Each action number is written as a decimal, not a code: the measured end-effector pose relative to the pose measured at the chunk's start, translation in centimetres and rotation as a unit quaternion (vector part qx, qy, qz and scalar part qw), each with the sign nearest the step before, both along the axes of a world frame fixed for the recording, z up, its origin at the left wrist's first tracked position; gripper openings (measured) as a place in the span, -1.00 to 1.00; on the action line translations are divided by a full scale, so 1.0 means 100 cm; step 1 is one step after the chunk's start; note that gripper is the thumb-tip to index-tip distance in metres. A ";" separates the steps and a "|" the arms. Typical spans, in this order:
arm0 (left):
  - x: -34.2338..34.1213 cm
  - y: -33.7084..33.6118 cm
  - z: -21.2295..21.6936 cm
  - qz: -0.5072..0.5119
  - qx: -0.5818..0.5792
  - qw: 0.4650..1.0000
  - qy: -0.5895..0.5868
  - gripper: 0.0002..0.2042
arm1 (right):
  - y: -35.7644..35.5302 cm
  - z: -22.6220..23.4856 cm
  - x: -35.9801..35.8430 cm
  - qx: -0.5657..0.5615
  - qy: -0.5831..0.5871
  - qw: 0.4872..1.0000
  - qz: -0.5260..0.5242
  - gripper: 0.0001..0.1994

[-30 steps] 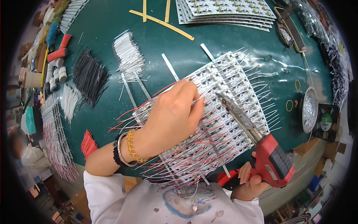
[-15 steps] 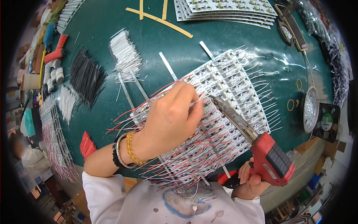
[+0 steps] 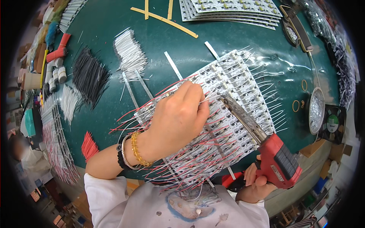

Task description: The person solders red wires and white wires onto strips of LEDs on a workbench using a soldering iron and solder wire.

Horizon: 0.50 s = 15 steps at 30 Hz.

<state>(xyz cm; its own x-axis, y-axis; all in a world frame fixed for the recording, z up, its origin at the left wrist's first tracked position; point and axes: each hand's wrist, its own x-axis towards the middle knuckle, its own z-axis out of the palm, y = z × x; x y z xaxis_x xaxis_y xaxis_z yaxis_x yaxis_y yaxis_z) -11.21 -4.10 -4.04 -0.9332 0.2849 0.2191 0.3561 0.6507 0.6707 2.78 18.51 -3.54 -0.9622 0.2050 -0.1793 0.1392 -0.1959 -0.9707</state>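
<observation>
A white panel of small circuit boards point(image 3: 243, 85) lies tilted on the green table before me, with many red and white wires standing out from it. Over its middle, my left hand point(image 3: 178, 114) is closed in a pinch on a thin white wire point(image 3: 211, 97). My right hand point(image 3: 257, 181) grips a red and black soldering gun point(image 3: 279, 161) from below. The gun's long, dark, crusted tip point(image 3: 237, 110) points up and left, ending just right of the left fingertips. Whether it touches the board or wire, I cannot tell. Metal strips point(image 3: 173, 65) stick out from under the panel.
Piles of white wires point(image 3: 130, 51), black wires point(image 3: 89, 76) and red wires point(image 3: 89, 146) lie to the left. More panels point(image 3: 232, 17) are stacked at the back, beside yellow strips point(image 3: 165, 22). At the right are a round metal dish point(image 3: 316, 110) and a small black fan point(image 3: 334, 123).
The soldering gun's tip has shifted slightly right, away from my left fingertips. My left hand has moved a little right and still pinches the white wire.
</observation>
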 end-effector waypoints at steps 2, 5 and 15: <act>0.000 0.001 -0.001 -0.001 -0.001 1.000 0.001 -0.86 | -0.005 0.010 -0.006 0.017 -0.002 1.000 0.017 -0.22; 0.000 0.001 -0.003 0.010 0.034 0.999 -0.004 -0.88 | -0.006 0.012 -0.006 0.036 -0.002 0.999 0.036 -0.20; 0.015 0.002 0.003 0.002 0.049 0.998 -0.036 -0.90 | 0.002 0.002 0.013 0.011 0.000 1.000 0.022 -0.19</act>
<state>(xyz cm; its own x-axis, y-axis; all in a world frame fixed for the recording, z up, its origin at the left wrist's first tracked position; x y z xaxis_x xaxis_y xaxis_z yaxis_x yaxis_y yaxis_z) -9.75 -3.91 -3.77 -0.9485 0.2617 0.1785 0.3027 0.5824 0.7545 4.12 18.75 -3.38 -0.9706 0.1657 -0.1746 0.1467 -0.1681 -0.9748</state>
